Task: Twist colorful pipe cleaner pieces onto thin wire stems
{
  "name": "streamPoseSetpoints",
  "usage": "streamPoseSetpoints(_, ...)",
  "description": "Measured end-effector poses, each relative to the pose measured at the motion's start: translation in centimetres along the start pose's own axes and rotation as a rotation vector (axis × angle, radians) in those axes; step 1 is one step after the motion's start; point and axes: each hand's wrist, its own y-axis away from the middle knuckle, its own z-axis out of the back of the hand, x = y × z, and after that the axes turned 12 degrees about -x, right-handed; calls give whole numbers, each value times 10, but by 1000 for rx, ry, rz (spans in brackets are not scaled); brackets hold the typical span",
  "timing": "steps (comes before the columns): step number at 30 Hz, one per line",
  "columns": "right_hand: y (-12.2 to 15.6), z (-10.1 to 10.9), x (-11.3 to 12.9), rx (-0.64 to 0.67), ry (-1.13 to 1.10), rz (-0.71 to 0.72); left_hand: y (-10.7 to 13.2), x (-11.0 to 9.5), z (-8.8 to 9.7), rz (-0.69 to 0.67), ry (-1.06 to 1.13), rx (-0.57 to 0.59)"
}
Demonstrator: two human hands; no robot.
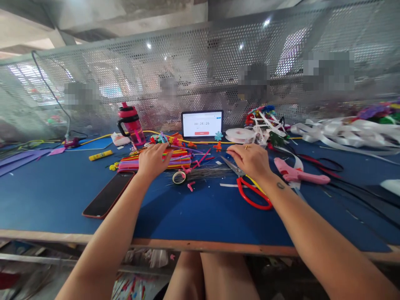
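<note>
My left hand [152,160] reaches over a flat stack of coloured pipe cleaners [179,160] on the blue table [200,212], fingers spread and resting on the sticks. My right hand [249,159] hovers to the right with fingers curled loosely, its fingertips near a thin strand; whether it pinches anything is unclear. Just below it lie red-handled scissors [250,189]. A bundle of thin grey wires [206,173] and a small roll of tape [179,177] lie between my hands.
A dark phone [108,194] lies at left, a pink bottle [131,125] and a tablet showing a timer [202,123] at the back. A pink glue gun [296,173], white ribbon [343,131], a yellow glue stick [100,155] and a perforated metal screen [200,75] surround the work area.
</note>
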Motion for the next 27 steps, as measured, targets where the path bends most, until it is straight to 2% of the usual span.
streamPoseSetpoints(2,0,0,7,2,-21,36,0,-14,8,-134,-7,-27)
streamPoseSetpoints(5,-2,2,21,29,-90,104,5,-41,12,-255,125,-55)
streamPoseSetpoints(7,-3,4,32,48,-135,146,10,-56,9,-316,225,5)
streamPoseSetpoints(9,-4,5,42,61,-160,171,16,-65,4,-329,233,65)
streamPoseSetpoints(13,-2,5,50,59,-182,181,23,-69,0,-293,200,58)
streamPoseSetpoints(27,3,1,48,99,-158,74,25,-65,-5,-253,271,-10)
